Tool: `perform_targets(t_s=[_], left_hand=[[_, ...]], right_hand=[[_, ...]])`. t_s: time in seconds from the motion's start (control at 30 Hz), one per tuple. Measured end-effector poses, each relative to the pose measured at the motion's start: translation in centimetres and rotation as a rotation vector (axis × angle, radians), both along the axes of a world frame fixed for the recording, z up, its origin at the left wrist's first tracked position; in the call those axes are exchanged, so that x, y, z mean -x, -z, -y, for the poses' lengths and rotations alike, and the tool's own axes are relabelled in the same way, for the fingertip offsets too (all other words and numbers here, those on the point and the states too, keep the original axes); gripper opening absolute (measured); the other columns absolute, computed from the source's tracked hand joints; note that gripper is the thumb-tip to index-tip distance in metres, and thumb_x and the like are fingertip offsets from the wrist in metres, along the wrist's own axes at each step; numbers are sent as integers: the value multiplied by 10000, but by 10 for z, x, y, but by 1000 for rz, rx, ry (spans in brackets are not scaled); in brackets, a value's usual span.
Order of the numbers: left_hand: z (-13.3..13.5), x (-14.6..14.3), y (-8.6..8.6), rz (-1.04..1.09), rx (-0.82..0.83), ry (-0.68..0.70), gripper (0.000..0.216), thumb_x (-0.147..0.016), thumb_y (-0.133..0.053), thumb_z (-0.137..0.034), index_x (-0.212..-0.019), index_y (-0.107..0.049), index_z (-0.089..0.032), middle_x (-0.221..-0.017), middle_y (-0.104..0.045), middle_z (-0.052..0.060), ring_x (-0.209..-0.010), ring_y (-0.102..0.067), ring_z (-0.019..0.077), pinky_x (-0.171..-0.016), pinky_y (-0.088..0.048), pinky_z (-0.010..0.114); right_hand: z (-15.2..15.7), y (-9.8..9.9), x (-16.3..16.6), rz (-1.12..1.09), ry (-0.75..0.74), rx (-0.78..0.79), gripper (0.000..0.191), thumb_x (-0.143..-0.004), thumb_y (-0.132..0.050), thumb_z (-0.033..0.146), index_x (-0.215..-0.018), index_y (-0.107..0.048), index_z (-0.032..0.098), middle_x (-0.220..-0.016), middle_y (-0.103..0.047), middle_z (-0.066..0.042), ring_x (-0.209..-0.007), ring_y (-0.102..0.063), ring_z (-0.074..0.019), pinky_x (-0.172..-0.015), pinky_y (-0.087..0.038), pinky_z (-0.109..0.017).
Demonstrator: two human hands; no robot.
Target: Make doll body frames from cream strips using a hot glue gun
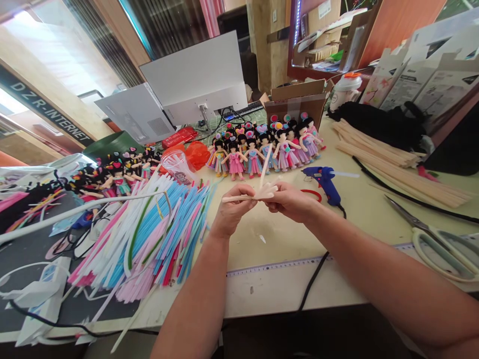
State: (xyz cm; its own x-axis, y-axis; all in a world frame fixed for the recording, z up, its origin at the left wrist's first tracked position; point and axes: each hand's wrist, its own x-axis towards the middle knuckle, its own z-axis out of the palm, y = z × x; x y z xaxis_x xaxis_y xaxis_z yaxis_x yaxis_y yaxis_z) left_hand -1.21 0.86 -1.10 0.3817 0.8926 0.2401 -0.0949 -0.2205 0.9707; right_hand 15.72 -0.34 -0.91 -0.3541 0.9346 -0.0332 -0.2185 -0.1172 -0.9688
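The worktop carries a heap of coloured stems toward its left edge and a row of dolls at the back. Scissors lie near the right edge, a glue gun mid-table. Above the middle, the left hand and right hand both pinch a cream stem.

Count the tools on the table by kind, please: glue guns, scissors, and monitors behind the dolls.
Glue gun: 1
Scissors: 1
Monitors: 2, the second lower and to the left
Total: 4
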Motion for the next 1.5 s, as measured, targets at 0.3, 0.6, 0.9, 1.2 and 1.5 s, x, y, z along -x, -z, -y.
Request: perform_targets(t_s=[0.3,0.6,0.9,1.2,1.5], left_hand=[[-2,-9,5,25,151,-185,285,-652,-753,-408,-754,-599,-191,-726,-541,-21,-695,-475,113,-651,-370,252],[3,-12,1,43,424,-91,480,-588,-739,-608,-635,-560,-165,-602,-522,-16,-565,-459,91,-538,-353,238],[-1,-8,2,89,380,-87,353,-587,-780,-429,-659,-545,-174,-622,-497,-33,-604,-430,89,-582,-347,233],[-3,-5,5,73,304,-94,324,-561,-808,-346,-723,-582,-180,-672,-516,-35,-663,-454,103,-644,-370,248],[-2,-9,3,6,162,-143,266,-577,-788,-289,-710,-587,-177,-646,-534,-35,-652,-478,115,-641,-379,263]], right_hand=[[3,-5,1,294,343,-347,241,-736,-607,385,-644,-483,200,-606,-424,33,-565,-343,-102,-524,-269,-262],[8,-3,6,586,404,-728,177,-823,-539,228,-659,-481,199,-707,-504,-13,-645,-451,-135,-617,-335,-282],[3,8,7,601,401,-723,184,-860,-543,281,-698,-508,201,-721,-531,-12,-683,-479,-142,-639,-356,-279],[2,7,9,520,384,-492,171,-795,-567,302,-674,-510,195,-651,-511,13,-611,-432,-119,-589,-329,-276],[-4,12,8,352,348,-273,233,-713,-600,405,-660,-527,190,-611,-490,32,-576,-407,-108,-553,-306,-272]])
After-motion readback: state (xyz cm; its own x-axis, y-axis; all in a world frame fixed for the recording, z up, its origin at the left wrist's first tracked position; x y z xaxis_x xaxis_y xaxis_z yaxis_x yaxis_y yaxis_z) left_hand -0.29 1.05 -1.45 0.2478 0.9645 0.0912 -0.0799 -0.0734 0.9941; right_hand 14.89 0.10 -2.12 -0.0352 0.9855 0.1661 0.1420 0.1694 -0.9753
